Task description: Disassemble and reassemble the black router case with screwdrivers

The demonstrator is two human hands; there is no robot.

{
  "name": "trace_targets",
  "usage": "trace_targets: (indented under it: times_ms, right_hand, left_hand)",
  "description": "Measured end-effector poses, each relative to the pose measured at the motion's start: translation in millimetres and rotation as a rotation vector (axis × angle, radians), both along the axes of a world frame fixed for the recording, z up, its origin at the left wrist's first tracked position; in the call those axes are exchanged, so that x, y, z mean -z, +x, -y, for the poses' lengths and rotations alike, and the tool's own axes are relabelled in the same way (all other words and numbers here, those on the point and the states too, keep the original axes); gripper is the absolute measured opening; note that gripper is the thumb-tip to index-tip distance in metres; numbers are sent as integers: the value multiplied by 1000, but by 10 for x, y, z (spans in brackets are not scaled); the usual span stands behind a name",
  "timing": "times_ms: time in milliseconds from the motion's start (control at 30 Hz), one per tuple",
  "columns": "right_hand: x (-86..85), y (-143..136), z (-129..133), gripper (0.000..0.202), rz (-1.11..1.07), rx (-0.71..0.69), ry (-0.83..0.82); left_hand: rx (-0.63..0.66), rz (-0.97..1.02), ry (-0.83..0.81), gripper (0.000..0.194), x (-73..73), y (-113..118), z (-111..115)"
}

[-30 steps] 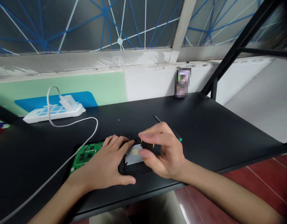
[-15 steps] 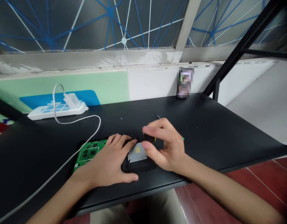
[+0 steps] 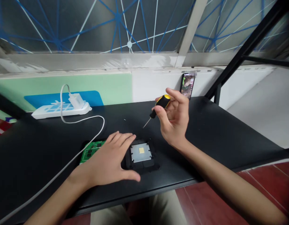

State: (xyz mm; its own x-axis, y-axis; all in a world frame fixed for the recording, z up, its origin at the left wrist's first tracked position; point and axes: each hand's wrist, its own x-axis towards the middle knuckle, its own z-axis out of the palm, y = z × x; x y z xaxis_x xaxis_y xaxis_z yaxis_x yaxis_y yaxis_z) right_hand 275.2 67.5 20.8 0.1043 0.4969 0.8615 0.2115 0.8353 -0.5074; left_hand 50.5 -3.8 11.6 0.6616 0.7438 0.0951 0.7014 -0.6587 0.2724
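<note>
My right hand [image 3: 174, 117] grips a small black-and-yellow screwdriver [image 3: 162, 102] by its handle, held up above the table. The thin shaft points down and to the left. Below it lies a black plastic housing [image 3: 156, 167] with a silver metal plate [image 3: 137, 157] fixed in it and a pale yellow square pad [image 3: 141, 150] at the plate's middle. My left hand [image 3: 111, 159] is spread open, fingers apart, at the housing's left side; whether it touches the housing I cannot tell. It partly covers a green circuit board [image 3: 94, 147].
A white power strip [image 3: 62, 109] with a plugged-in charger [image 3: 76, 101] lies at the back left. Its white cable [image 3: 103, 122] loops across the table [image 3: 219, 134] and past my left forearm. A phone [image 3: 188, 86] leans against the wall at the back.
My right hand has lifted the screwdriver up and away from the plate, tilting it so its shaft now shows. The left hand has stayed nearly in place, its fingers drawn slightly off the plate.
</note>
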Motion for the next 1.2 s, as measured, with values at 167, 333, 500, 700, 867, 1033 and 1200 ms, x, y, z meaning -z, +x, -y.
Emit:
trace_targets:
  times_ms: [167,333,500,700,867,1033,1200]
  right_hand:
    - [125,-143,-80,35,-10,-81,-77]
    - [248,-252,-43,33,-45,-185,-209]
    - [304,-336,35,31,-31,-246,-269]
    - [344,-427,89,30,20,-289,-259]
    - [366,-436,90,29,32,-314,-253]
    - [368,-415,79,29,39,-296,-267]
    - [373,-411,80,29,41,-276,-265]
  left_hand:
    - [-273,86,170,40,-123,-174,-207]
    - [-382,26,266,36,-70,-243,-350]
    - [-375,-39,263,36,-21,-246,-367]
    - [-414,-104,256,40,12,-258,-381]
    - [-434,-97,252,41,-19,-225,-355]
    - [-424,-101,250,41,-22,-206,-344]
    - [-422,-108,240,40,-11,-200,-343]
